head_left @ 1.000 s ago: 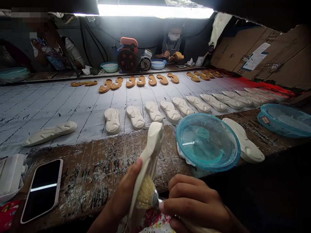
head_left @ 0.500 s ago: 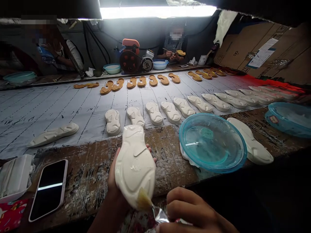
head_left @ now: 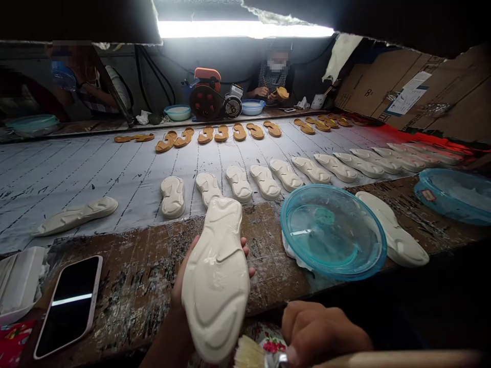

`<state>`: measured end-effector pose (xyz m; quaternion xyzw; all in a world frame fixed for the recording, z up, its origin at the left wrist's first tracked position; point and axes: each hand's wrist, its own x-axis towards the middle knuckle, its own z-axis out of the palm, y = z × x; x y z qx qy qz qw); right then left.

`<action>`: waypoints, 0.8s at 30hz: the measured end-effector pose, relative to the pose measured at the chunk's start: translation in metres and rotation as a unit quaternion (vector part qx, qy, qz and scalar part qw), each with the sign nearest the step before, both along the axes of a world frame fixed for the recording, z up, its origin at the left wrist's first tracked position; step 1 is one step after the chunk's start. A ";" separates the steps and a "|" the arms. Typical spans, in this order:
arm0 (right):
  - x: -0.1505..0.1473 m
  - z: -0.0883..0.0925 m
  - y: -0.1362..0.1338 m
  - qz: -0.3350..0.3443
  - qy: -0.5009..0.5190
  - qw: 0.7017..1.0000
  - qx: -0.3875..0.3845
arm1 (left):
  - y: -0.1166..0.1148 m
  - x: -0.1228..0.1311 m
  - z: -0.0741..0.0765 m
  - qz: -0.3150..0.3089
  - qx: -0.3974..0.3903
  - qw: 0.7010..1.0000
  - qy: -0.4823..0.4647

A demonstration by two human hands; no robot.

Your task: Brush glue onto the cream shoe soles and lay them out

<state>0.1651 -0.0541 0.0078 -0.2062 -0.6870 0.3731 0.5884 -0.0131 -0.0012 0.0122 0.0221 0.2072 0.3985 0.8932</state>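
A white shoe sole (head_left: 217,281) with a wet shine lies in my left hand (head_left: 184,286), whose fingertips curl round its far edge. My right hand (head_left: 326,332) grips a paintbrush (head_left: 249,352) with pale bristles, a metal band and a wooden handle. The bristles sit right beside the sole's near end, at the bottom of the view. Right of the sole stands a blue transparent bowl (head_left: 333,230) with a little liquid in it. Another white sole lies partly behind that bowl.
White soles (head_left: 240,184) line the near side of the marked belt (head_left: 134,174), brown ones (head_left: 240,132) the far side. A phone (head_left: 69,306) lies at left; a second blue bowl (head_left: 452,199) stands right. Across the belt, a co-worker (head_left: 274,76) holds a brown sole.
My right hand and the brush have moved right and down, off the sole's face to beside its near end. The sole has tilted slightly and come closer.
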 end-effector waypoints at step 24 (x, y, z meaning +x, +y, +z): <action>-0.006 0.002 0.009 -0.046 -0.078 0.994 0.065 | -0.001 0.005 0.023 0.052 -0.024 0.984 0.171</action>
